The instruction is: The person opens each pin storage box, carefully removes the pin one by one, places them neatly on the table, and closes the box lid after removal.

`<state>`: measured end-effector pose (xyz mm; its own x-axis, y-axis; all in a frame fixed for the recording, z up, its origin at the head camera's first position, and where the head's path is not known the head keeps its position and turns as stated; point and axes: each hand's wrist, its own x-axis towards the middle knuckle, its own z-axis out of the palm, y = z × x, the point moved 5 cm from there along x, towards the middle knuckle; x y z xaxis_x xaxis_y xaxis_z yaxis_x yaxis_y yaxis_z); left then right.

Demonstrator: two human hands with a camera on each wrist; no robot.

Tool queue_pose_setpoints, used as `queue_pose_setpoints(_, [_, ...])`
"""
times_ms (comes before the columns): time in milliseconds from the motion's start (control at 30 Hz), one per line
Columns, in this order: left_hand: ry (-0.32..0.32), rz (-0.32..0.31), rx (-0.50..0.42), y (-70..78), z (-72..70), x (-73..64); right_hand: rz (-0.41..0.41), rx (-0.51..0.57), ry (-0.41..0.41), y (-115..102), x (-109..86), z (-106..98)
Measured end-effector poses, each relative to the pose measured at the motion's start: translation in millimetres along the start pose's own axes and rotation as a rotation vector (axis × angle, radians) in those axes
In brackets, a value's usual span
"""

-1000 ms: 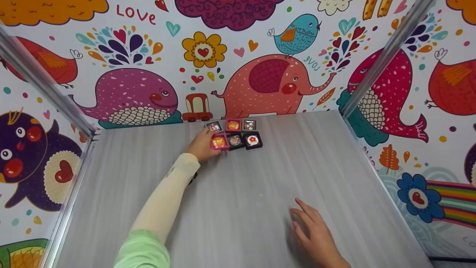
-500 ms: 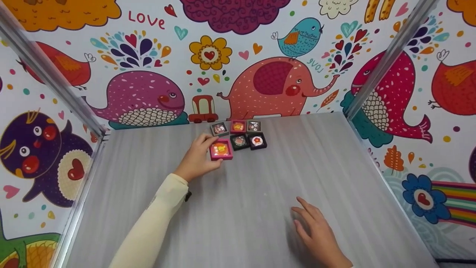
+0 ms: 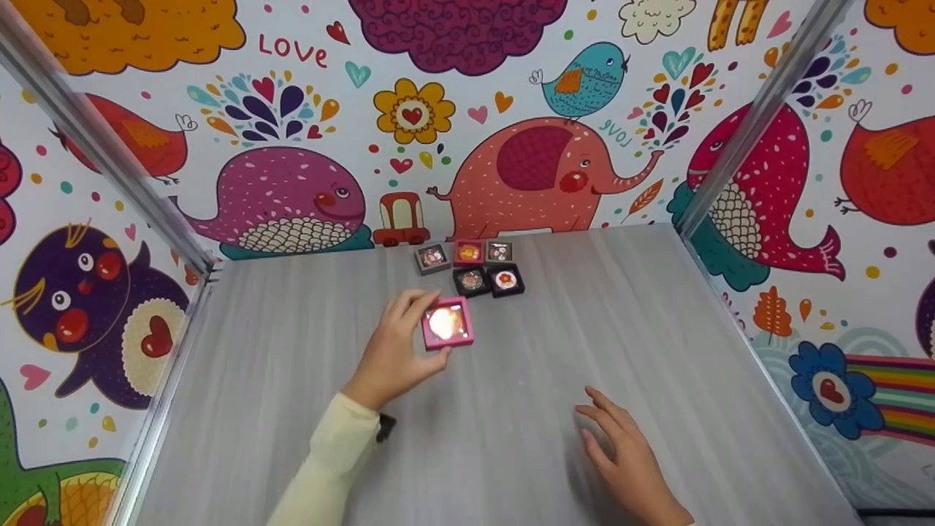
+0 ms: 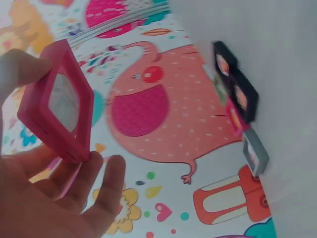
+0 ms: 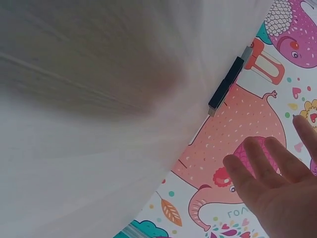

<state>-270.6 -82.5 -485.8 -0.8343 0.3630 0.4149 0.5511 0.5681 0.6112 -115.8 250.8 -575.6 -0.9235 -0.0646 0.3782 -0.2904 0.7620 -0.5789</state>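
My left hand (image 3: 398, 351) pinches a small square pink-framed box (image 3: 447, 323) by its edges, thumb on the near side and fingers on the far side. Glare whitens part of the box's clear face in the head view. The left wrist view shows the pink box (image 4: 59, 101) tilted between thumb and fingers, raised off the table. My right hand (image 3: 624, 453) is at the front right, fingers extended and holding nothing; the right wrist view shows that hand (image 5: 277, 183) with its fingers spread.
Against the back wall stand several similar boxes: a grey one (image 3: 432, 258), a pink one (image 3: 468, 253), another grey one (image 3: 500, 252), and two black ones, left (image 3: 471, 280) and right (image 3: 505, 279). Patterned walls border the grey table (image 3: 570, 329) at the back and sides.
My left hand has drawn the pink box out of the front row's left end, lifted it and brought it nearer. My right hand has stayed almost in place.
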Motion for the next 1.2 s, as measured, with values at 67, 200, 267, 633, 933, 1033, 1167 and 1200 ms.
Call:
queue_pose_setpoints(67, [0.018,-0.001,0.001,7.5,2.3,-10.6,-0.001,0.033,-0.002,-1,2.0,0])
queue_pose_setpoints(200, [0.039,-0.021,-0.015,20.0,7.9,-24.3,0.044,0.201,-0.018,1,12.4,2])
queue_pose_setpoints(267, [0.043,-0.028,-0.045,26.8,10.3,-28.5,0.126,0.444,-0.035,4,19.0,5])
queue_pose_setpoints(633, [-0.003,0.002,-0.196,51.8,41.9,-46.6,0.584,1.745,-0.404,-36,60.5,61])
queue_pose_setpoints(933, [-0.054,0.010,-0.267,52.0,64.5,-46.2,0.604,1.897,-0.423,-55,69.8,84])
queue_pose_setpoints(1033, [-0.061,0.018,-0.273,53.2,66.9,-45.4,0.591,1.951,-0.411,-55,70.2,85])
queue_pose_setpoints(1167, [-0.114,-0.021,-0.282,56.0,69.8,-44.7,0.579,1.997,-0.427,-56,70.5,86])
queue_pose_setpoints(1200, [-0.128,-0.038,-0.286,56.5,70.4,-44.3,0.579,2.007,-0.433,-56,70.8,86])
